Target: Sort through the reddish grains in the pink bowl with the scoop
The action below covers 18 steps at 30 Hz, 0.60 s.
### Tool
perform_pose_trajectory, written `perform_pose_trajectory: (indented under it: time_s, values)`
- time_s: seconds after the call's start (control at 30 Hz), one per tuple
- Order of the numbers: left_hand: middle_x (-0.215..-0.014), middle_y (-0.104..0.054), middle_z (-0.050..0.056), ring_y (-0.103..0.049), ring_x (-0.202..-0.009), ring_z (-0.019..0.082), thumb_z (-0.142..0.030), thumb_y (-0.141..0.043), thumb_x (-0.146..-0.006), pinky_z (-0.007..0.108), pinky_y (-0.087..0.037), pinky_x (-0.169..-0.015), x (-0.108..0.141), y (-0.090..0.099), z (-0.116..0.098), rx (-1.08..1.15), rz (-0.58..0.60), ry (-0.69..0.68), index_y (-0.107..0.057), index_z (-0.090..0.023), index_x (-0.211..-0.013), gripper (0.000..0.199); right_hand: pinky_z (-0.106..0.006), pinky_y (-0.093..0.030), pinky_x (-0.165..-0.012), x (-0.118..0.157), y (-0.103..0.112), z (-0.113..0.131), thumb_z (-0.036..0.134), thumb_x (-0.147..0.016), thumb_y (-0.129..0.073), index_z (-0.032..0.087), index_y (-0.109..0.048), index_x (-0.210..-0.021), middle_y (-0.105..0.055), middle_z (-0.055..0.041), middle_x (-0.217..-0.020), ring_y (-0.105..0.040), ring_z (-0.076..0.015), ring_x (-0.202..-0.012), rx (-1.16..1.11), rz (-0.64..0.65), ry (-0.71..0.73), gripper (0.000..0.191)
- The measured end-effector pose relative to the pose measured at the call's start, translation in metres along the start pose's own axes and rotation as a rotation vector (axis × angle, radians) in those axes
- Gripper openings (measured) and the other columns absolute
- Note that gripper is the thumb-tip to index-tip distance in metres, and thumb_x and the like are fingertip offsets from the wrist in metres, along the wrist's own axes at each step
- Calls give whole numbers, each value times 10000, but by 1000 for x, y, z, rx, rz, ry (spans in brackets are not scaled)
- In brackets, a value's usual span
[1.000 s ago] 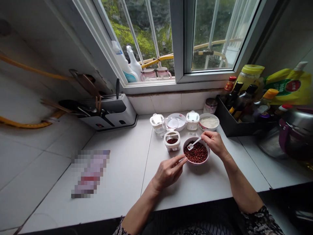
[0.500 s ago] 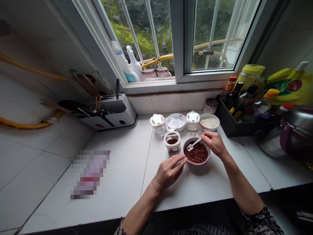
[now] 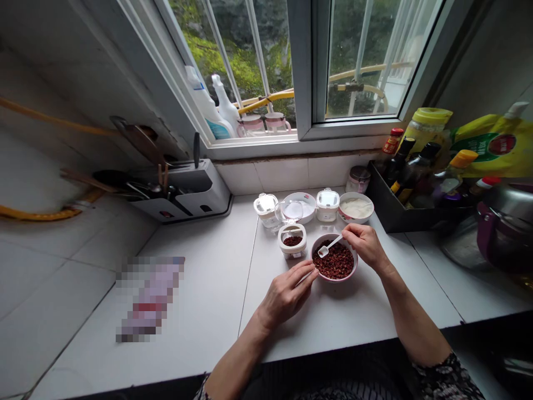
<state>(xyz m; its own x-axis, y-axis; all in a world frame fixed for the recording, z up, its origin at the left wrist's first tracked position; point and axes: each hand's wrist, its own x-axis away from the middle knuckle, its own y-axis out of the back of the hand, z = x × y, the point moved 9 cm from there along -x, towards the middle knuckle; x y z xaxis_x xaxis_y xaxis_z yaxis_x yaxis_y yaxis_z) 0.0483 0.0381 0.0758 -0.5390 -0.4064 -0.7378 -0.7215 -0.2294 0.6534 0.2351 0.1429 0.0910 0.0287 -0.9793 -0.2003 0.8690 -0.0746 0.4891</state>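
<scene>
- Dried red peppercorns [image 3: 335, 265] are the main event, heaped in a pink-rimmed bowl [image 3: 335, 280] near the front of the counter, right between the two hands.
- Far left, a knife block [image 3: 204, 191] sits against the wall, and a pixelated packet [image 3: 150, 299] lies on the white tiled counter [image 3: 208, 289].
- Left hand [image 3: 285, 294]: just beside the bowl, fingers together and lightly curled around a thin white stick [image 3: 303, 279]. Can't tell if they're really gripping it.
- Small white-rimmed jar [image 3: 292, 249], just left of the bowl, holds a shallow layer of the same peppercorns.
- Right hand [image 3: 364, 245]: fingertips pinched together on a white plastic spoon [image 3: 331, 245], its scoop right over the pile.
- Behind that, a bowl of white paste [image 3: 356, 208] sits near the wall.
- What changed? Honestly almost nothing this past second: the spoon and both hands are pretty much where they were, with no visible shift in the pile.
</scene>
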Motion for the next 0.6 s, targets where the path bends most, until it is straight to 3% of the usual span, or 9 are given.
perform_pose_trajectory:
  time_s: [0.6]
  values:
    - [-1115,-691,141,-655,-1129,247,-57,-514,-939,371,-621,-877,-2,2,0,21,-12,8,-595,-130,-1243,323,-255,-341,-529,-2,-1,-4,348,-742,-519,193,-563,-545,-461,22,-473,-449,-134,-536,-11,-5,-15,254]
